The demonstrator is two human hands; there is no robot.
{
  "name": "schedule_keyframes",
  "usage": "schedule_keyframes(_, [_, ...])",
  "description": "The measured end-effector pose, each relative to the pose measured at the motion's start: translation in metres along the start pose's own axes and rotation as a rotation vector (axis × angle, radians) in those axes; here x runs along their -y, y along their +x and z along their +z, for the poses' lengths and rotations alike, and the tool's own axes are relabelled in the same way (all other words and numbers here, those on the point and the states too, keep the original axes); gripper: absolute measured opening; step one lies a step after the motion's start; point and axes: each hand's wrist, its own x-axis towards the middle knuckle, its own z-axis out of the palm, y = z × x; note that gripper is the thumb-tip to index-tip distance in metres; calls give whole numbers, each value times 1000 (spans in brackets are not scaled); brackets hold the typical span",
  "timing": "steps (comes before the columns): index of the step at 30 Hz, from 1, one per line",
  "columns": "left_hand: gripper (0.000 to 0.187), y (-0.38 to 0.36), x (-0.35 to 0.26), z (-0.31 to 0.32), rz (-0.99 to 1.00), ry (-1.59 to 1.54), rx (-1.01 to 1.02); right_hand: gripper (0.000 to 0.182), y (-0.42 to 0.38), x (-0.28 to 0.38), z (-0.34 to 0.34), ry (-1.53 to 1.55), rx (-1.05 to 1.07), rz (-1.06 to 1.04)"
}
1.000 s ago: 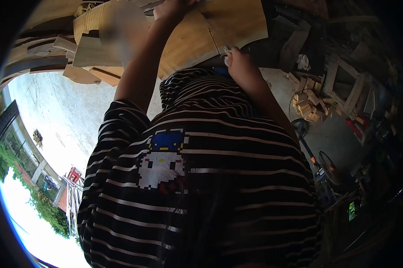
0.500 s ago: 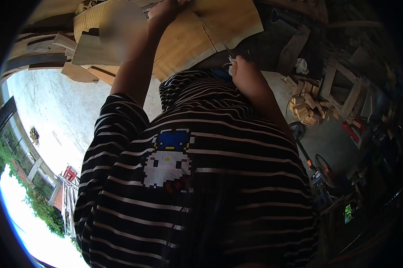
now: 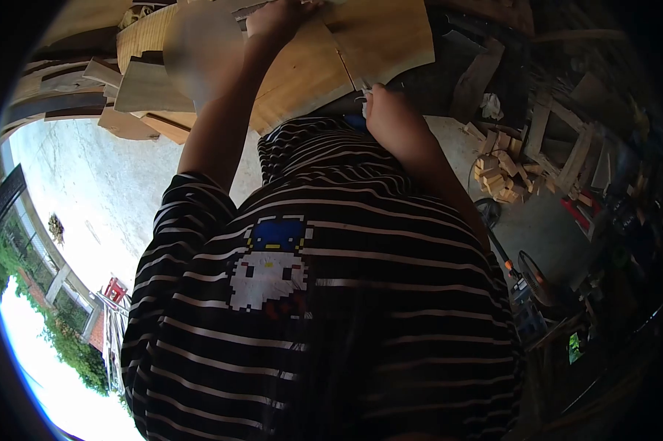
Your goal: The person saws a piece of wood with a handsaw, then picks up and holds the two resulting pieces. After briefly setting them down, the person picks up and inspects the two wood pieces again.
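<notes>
My left hand [image 3: 274, 20] presses down on a light-brown wooden board [image 3: 294, 81] at the top of the head view. Its fingers reach to the right along the surface, partly cut off by the frame's edge. At the board's near edge, my right hand [image 3: 390, 110] is closed around the white-wrapped handle [image 3: 365, 94] of a thin-bladed tool that looks like a handsaw. A narrow dark slit [image 3: 344, 62] runs through the board from that edge, in line with the handle. Most of the blade is hard to make out.
Offcut boards [image 3: 151, 84] lie stacked left of the board. On the right, small wood blocks [image 3: 500, 173] are heaped on the concrete floor, near a wooden frame [image 3: 566, 147] and a standing fan [image 3: 533, 279]. Pale concrete [image 3: 118, 169] stretches to the left.
My right hand has moved left and slightly up, closer to the board's edge, with the tool handle in it. My left hand has stayed nearly in place on the board.
</notes>
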Motion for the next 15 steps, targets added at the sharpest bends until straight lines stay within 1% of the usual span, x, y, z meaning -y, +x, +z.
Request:
schedule_keyframes(1, [65, -7, -3, -3, -11, 23, -41, 28, 2, 5, 2, 4, 7, -4])
schedule_keyframes(2, [65, -8, 4, -1, -16, 28, -39, 28, 3, 9, 3, -8, 7, -16])
schedule_keyframes(4, [63, -5, 16, 4, -20, -12, -173, 28, 10, 9, 8, -21, -6, -14])
schedule_keyframes(6, [62, -1, 24, 4, -3, -68, -165, 26, 28, -4, 20, 24, -105, -9])
schedule_keyframes(7, [61, -1, 26, 6, -1, -116, -154, 26, 36, -9, 25, 19, -106, -5])
schedule_keyframes(9, [61, -3, 25, 7, -38, -70, -151, 26, 46, -8, 31, 57, -204, -32])
schedule_keyframes(10, [60, -4, 24, 5, -74, -22, -153, 26, 45, -5, 29, 56, -204, -39])
schedule_keyframes(12, [57, -12, 16, -3, -55, -39, -122, 26, 35, 2, 20, -62, -119, -56])
schedule_keyframes(13, [55, -18, 12, -5, -39, -56, -84, 26, 25, 6, 13, -65, -115, -58])
schedule_keyframes(14, [55, -17, 14, 3, -48, -58, -88, 27, 14, 10, 4, -83, -90, -50])
schedule_keyframes(15, [62, -11, 17, 16, -16, 34, -147, 27, 7, 12, -4, -99, -71, -46])
